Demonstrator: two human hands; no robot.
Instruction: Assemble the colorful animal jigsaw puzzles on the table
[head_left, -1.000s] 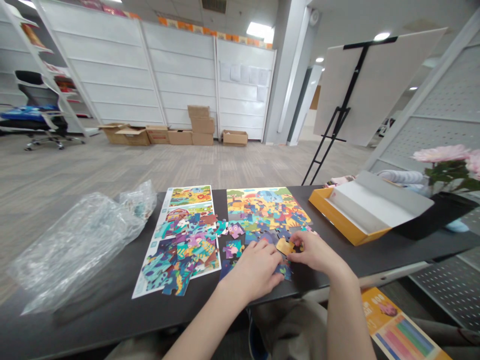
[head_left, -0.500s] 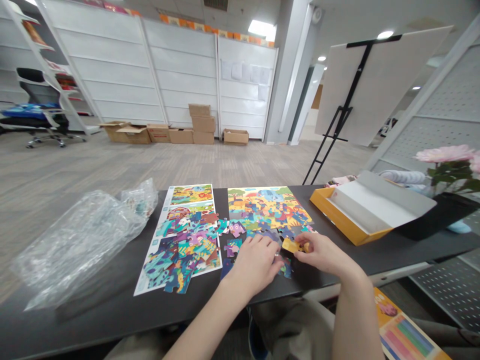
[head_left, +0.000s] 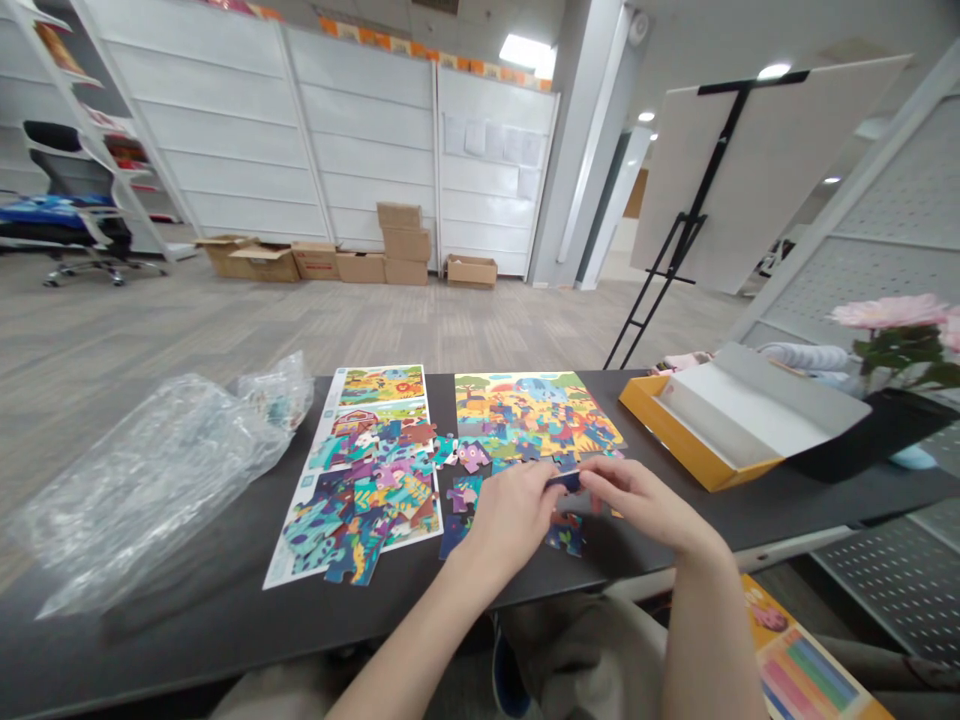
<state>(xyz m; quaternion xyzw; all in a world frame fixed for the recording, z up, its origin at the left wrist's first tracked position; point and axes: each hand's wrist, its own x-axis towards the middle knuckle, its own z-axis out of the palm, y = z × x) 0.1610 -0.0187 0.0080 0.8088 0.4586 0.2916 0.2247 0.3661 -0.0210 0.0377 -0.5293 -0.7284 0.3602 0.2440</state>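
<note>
In the head view, a dark blue cardboard jigsaw piece (head_left: 564, 482) is held edge-on, pinched by the closed fingers of the right hand (head_left: 637, 500). The left hand (head_left: 511, 520) is set against it, its grip unclear. Multicoloured loose cardboard pieces (head_left: 367, 490) are spread at 9 o'clock.

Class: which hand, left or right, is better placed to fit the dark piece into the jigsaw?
Probably the right hand: its fingertips pinch the dark puzzle piece just below the jigsaw, while the left hand only meets the piece's end.
</note>
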